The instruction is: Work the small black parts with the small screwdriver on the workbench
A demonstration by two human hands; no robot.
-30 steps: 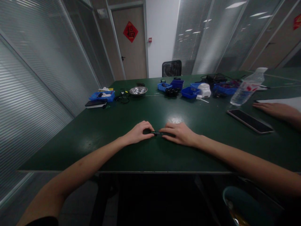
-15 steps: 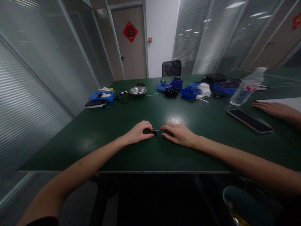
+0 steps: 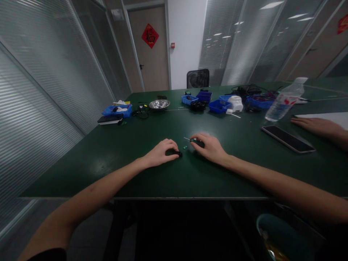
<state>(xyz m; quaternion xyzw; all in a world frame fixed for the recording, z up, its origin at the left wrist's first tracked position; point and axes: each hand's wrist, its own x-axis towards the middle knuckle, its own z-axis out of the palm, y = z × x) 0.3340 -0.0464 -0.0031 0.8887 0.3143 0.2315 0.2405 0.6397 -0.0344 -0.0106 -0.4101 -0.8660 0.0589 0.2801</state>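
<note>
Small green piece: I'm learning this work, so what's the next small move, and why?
Probably set down the tool, freeing the right hand to pick up the green piece: it lies between the hands, touched by neither, while the left hand holds a black part.

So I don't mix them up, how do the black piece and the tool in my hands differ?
The black piece shows a stubby, dark end; the tool shows a thin, pale shaft. The black piece is in your left hand, the tool in your right hand. Both are partly hidden.
</note>
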